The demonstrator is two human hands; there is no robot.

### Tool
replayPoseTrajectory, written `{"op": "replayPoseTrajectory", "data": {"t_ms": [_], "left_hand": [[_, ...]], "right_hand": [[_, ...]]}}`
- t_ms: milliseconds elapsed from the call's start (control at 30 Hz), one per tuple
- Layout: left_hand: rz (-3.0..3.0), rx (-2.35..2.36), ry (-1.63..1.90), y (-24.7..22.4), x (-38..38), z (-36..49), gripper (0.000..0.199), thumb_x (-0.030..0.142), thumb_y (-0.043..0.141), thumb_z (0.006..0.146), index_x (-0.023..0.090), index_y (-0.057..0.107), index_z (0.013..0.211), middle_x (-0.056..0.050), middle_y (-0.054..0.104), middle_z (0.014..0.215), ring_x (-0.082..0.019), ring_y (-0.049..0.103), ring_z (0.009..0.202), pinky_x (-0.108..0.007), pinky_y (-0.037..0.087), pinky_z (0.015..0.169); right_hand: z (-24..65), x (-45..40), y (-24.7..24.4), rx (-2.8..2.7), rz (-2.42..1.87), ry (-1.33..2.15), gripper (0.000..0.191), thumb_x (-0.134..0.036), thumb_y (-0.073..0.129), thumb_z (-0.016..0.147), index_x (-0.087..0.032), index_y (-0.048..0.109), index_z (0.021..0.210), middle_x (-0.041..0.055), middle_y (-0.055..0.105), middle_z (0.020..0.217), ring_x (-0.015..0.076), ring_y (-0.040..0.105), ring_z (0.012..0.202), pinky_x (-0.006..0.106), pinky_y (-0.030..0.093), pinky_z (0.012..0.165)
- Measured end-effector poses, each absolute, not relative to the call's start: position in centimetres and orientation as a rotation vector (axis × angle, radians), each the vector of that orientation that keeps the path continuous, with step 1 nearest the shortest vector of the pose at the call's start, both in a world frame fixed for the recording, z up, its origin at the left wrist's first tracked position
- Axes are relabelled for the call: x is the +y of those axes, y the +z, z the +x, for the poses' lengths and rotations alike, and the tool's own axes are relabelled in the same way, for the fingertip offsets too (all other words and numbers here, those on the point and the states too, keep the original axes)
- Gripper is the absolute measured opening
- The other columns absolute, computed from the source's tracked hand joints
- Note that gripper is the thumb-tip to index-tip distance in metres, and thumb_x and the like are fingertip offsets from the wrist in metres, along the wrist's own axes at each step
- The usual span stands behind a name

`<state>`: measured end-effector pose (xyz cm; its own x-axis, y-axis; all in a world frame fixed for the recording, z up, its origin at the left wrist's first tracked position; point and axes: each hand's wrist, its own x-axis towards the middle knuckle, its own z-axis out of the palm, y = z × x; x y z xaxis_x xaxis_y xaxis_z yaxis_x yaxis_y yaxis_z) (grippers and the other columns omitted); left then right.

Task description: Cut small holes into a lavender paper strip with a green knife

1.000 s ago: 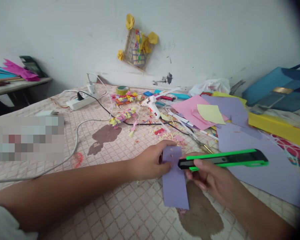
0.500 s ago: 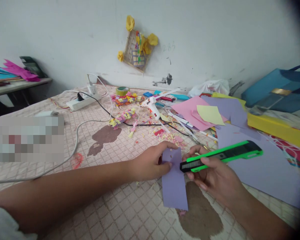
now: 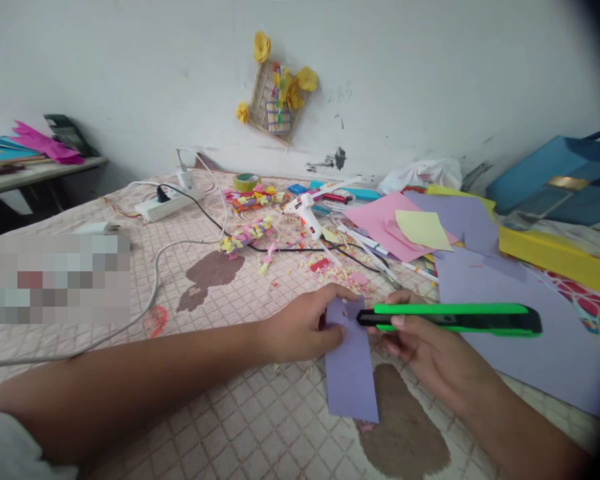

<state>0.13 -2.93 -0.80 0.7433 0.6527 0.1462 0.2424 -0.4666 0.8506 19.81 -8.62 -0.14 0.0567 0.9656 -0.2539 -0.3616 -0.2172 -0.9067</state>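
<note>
A strip of purple paper [image 3: 351, 380] lies lengthwise on the patterned tablecloth before me. My left hand [image 3: 310, 325] pinches its upper left side, thumb on top and index finger curled over the far end. Small holes or specks show near that end. My right hand [image 3: 420, 340] is closed around a green and black utility knife [image 3: 460, 319], which it holds almost level. The knife's tip is over the upper right part of the strip; whether a blade is out or touching the paper I cannot tell.
Behind my hands are paper scraps [image 3: 345, 273], a white glue gun [image 3: 307, 217] and garlands of folded paper [image 3: 247, 235]. A power strip [image 3: 170, 203] with trailing cables sits back left. Purple sheets [image 3: 520, 313], pink paper [image 3: 380, 217] and a blue box [image 3: 555, 180] are at right.
The utility knife has swung from slanting to nearly level, its tip shifting slightly up and left over the strip. My left hand stays on the paper.
</note>
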Motion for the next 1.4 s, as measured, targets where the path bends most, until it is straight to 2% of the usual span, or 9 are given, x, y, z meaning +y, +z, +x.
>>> {"op": "replayPoseTrajectory", "data": {"t_ms": [233,500,600,767,933,1033,1133,1267,1400], "left_hand": [[2.017,0.678,0.575,-1.0,-2.9,0.2,0.044,0.018,0.053,0.079,0.020,0.041,0.121,0.003,0.050,0.073,-0.010,0.047,0.061,-0.022,0.036,0.053],[2.022,0.667,0.576,-1.0,-2.8,0.2,0.044,0.018,0.053,0.079,0.020,0.041,0.121,0.003,0.050,0.074,-0.010,0.047,0.061,-0.021,0.038,0.054],[2.037,0.650,0.582,-1.0,-2.8,0.2,0.043,0.018,0.053,0.079,0.020,0.042,0.121,0.002,0.052,0.076,-0.010,0.049,0.063,-0.022,0.039,0.055],[2.027,0.625,0.605,-1.1,-2.8,0.2,0.038,0.017,0.052,0.079,0.018,0.047,0.117,-0.001,0.056,0.085,-0.011,0.052,0.068,-0.023,0.043,0.060],[2.067,0.686,0.583,-0.9,-2.8,0.2,0.033,0.018,0.053,0.078,0.017,0.053,0.111,-0.002,0.059,0.087,-0.012,0.051,0.068,-0.023,0.042,0.060],[2.081,0.663,0.579,-0.8,-2.8,0.2,0.027,0.019,0.052,0.079,0.017,0.057,0.106,-0.003,0.060,0.090,-0.011,0.052,0.068,-0.023,0.042,0.060],[2.060,0.557,0.612,-0.7,-2.6,0.2,0.020,0.024,0.046,0.085,0.016,0.060,0.097,-0.004,0.062,0.090,-0.014,0.055,0.076,-0.025,0.044,0.069],[2.086,0.477,0.643,-0.6,-2.4,0.3,0.027,0.028,0.037,0.091,0.014,0.060,0.088,-0.004,0.061,0.085,-0.015,0.055,0.081,-0.028,0.043,0.075],[2.140,0.479,0.610,-0.5,-2.4,0.3,0.027,0.029,0.039,0.090,0.014,0.057,0.077,0.000,0.051,0.070,-0.012,0.048,0.069,-0.025,0.039,0.065]], "right_hand": [[19.5,-9.0,0.0,-0.800,-1.166,1.445,0.020,-0.021,0.078,0.063,-0.028,0.063,0.073,-0.0014,0.064,0.070,0.0178,0.062,0.067,0.023,0.042,0.045],[19.0,-9.2,0.5,-0.714,-1.170,1.417,0.028,-0.016,0.081,0.056,-0.026,0.060,0.072,-0.0026,0.064,0.070,0.0149,0.061,0.066,0.019,0.044,0.046],[18.9,-9.3,0.5,-0.705,-1.136,1.457,0.026,-0.017,0.079,0.061,-0.025,0.059,0.074,-0.0035,0.063,0.068,0.0144,0.062,0.063,0.020,0.047,0.048],[19.1,-9.2,0.5,-0.676,-1.012,1.588,0.014,-0.025,0.072,0.067,-0.022,0.064,0.077,0.0007,0.066,0.079,0.0175,0.061,0.068,0.029,0.053,0.054],[19.4,-8.9,0.9,-0.557,-0.944,1.601,0.013,-0.033,0.060,0.071,-0.021,0.066,0.072,0.0051,0.064,0.080,0.0218,0.059,0.074,0.033,0.051,0.055],[19.3,-8.9,0.8,-0.529,-0.940,1.548,0.012,-0.033,0.061,0.071,-0.022,0.064,0.070,0.0030,0.062,0.075,0.0195,0.056,0.068,0.031,0.047,0.050],[19.2,-9.0,0.5,-0.584,-0.951,1.493,0.008,-0.028,0.067,0.067,-0.024,0.063,0.072,-0.0002,0.062,0.068,0.0162,0.053,0.060,0.027,0.043,0.046],[18.9,-9.1,0.0,-0.663,-0.967,1.415,0.020,-0.018,0.074,0.058,-0.024,0.058,0.069,-0.0036,0.063,0.071,0.0143,0.055,0.068,0.025,0.046,0.057],[18.7,-8.9,-0.1,-0.701,-1.005,1.363,0.024,-0.015,0.076,0.057,-0.024,0.056,0.067,-0.0039,0.061,0.072,0.0154,0.056,0.075,0.029,0.048,0.067]]}}
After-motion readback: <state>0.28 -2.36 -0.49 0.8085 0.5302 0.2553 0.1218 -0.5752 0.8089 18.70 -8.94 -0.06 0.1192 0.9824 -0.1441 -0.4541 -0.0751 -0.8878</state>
